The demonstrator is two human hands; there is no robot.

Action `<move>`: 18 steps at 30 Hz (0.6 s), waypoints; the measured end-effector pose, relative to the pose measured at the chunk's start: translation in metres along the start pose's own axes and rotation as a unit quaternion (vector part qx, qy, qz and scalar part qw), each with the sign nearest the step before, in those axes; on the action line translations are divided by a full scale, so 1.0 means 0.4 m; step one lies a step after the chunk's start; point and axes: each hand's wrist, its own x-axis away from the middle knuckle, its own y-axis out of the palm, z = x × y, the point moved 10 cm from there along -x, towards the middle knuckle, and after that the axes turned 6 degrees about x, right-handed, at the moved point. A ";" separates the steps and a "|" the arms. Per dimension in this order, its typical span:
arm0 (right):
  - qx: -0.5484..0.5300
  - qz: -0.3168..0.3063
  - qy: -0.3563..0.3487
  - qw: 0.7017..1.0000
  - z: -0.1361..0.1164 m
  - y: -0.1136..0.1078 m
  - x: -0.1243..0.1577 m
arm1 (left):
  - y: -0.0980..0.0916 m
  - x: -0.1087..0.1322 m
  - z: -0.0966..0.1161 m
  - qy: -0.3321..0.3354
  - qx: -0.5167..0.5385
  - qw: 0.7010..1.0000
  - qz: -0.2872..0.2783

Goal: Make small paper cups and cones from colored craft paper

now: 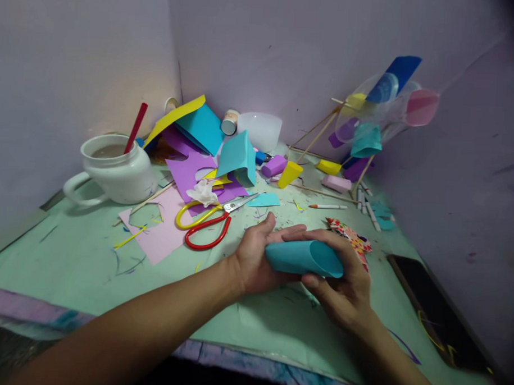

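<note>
At the left of the frame, we see a white mug (125,179) with a red stick (136,128) leaning on its rim; it stands far from our hands, perhaps so that it is not knocked. Near it, the pink paper (171,234) lies flat on the green worktop (69,264). The scissors (228,207) rest left of centre, their handles toward us, which seems convenient for taking them up.

In the lower centre, our left hand (258,263) is turned palm up, its grip wide, and it supports the left end of the blue paper tube (290,257). Just to the right, our right hand (350,274) has its grip around the tube's open end, thumb below and fingers above; we think this light hold avoids crushing the thin paper.

At the upper right, the stick frame (318,137) stands near the wall, probably to leave us space. The phone (438,311) lies at the lower right, flat, beside our right arm.
</note>
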 end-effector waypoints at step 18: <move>-0.007 0.086 0.112 0.990 0.067 -0.054 0.023 | 0.027 -0.002 -0.010 -0.010 -0.055 0.997 -0.048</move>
